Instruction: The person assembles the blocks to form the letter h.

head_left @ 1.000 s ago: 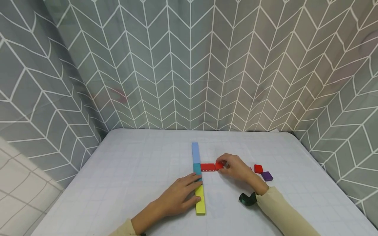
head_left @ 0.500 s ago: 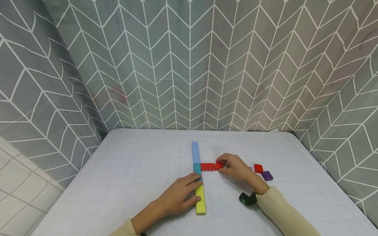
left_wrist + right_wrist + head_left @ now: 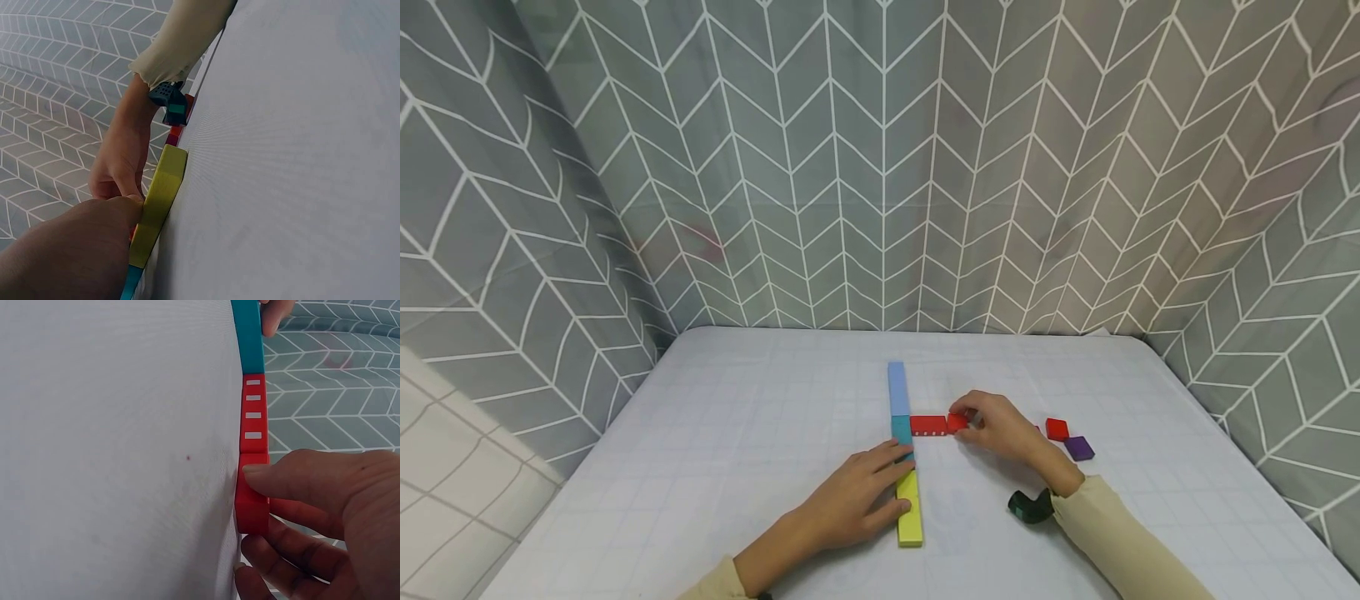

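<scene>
A straight line of blocks runs away from the person: yellow (image 3: 910, 525) nearest, teal (image 3: 900, 427) in the middle, light blue (image 3: 898, 387) farthest. The left hand (image 3: 853, 498) rests over the teal and yellow blocks, its fingers lying across them and covering their junction. From the teal block a red block with white squares (image 3: 253, 415) reaches to the right. Against its outer end sits a plain red block (image 3: 252, 512), which the right hand (image 3: 1000, 427) pinches, the thumb on its near side. The right hand's fingers hide part of this block in the head view.
Right of the right hand lie a loose red block (image 3: 1056, 429) and a purple block (image 3: 1078, 448); another red piece shows only partly behind the wrist. A dark green device (image 3: 1030, 507) sits by the right cuff. Patterned grey curtains (image 3: 880, 167) enclose the white-covered table (image 3: 760, 400).
</scene>
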Demonstrator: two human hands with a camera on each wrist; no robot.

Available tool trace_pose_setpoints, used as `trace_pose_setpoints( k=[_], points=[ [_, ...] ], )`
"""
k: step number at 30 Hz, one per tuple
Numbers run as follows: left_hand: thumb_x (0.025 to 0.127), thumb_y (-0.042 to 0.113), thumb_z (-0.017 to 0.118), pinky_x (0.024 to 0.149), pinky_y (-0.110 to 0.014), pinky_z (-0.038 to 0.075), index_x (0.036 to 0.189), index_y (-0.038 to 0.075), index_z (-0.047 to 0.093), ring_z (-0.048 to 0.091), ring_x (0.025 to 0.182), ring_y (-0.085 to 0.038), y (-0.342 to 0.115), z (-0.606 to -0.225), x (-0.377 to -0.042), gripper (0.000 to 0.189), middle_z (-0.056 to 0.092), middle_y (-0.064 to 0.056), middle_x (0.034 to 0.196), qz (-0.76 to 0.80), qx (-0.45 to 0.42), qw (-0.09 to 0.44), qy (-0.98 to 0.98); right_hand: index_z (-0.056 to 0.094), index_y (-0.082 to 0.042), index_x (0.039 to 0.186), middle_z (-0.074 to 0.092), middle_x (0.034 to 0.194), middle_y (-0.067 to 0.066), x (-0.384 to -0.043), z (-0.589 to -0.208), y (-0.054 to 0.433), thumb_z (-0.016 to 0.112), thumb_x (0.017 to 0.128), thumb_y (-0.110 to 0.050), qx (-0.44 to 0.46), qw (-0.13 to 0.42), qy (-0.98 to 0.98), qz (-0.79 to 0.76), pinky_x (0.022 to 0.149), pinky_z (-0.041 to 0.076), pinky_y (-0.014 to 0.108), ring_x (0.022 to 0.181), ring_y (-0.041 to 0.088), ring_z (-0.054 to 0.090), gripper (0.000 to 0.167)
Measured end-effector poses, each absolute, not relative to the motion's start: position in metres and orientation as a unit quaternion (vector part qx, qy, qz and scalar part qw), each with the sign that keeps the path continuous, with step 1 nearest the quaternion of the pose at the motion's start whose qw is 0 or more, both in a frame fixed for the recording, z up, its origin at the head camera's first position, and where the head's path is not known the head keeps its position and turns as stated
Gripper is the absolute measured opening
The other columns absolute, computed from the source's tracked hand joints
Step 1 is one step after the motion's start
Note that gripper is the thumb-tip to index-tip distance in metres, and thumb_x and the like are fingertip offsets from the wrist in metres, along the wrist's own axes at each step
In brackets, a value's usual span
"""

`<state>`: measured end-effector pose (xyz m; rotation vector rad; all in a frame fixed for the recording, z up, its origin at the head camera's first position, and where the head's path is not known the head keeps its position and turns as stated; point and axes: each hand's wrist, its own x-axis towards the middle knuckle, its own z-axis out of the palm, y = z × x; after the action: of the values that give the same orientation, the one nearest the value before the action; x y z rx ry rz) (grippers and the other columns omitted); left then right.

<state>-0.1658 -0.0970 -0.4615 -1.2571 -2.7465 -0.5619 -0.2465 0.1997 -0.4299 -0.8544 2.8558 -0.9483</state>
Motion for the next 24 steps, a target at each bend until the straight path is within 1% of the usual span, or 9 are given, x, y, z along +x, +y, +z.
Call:
trace_pose_setpoints(
  k=[9,16,24],
  points=[
    [0.107,0.051,0.051,0.114,-0.048,0.040,0.155,0.015,0.052,0.032,0.151,-0.020,-0.0977,-0.4639,-0.1674,0.060,0.041,0.001,0.162,-0.185,-0.409,0.035,-0.893,0.072,-0.004,0.118,0.066,0.104,-0.002,-0.2461,-0.4300,0.2002,0.083,0.087,-0.007,-0.279,0.001,0.912,-0.302,0.080,0.057,0.030,0.091,0.020,0.060,0.032],
    [0.107,0.046,0.053,0.114,-0.048,0.040,0.153,0.013,0.053,0.033,0.151,-0.022,-0.0975,-0.4616,-0.1647,0.057,0.043,-0.001,0.161,-0.183,-0.414,0.040,-0.891,0.072,-0.003,0.116,0.068,0.106,0.001,-0.2475,-0.4325,0.2001,0.083,0.087,-0.005,-0.294,-0.009,0.906,-0.303,0.081,0.058,0.033,0.092,0.020,0.062,0.031],
    [0.107,0.047,0.053,0.114,-0.048,0.040,0.154,0.013,0.052,0.033,0.151,-0.021,-0.0974,-0.4613,-0.1640,0.057,0.043,-0.001,0.161,-0.183,-0.413,0.040,-0.891,0.072,-0.002,0.117,0.068,0.106,0.002,-0.2470,-0.4323,0.1998,0.083,0.087,-0.005,-0.294,-0.008,0.907,-0.302,0.080,0.058,0.032,0.091,0.021,0.062,0.033]
  ],
)
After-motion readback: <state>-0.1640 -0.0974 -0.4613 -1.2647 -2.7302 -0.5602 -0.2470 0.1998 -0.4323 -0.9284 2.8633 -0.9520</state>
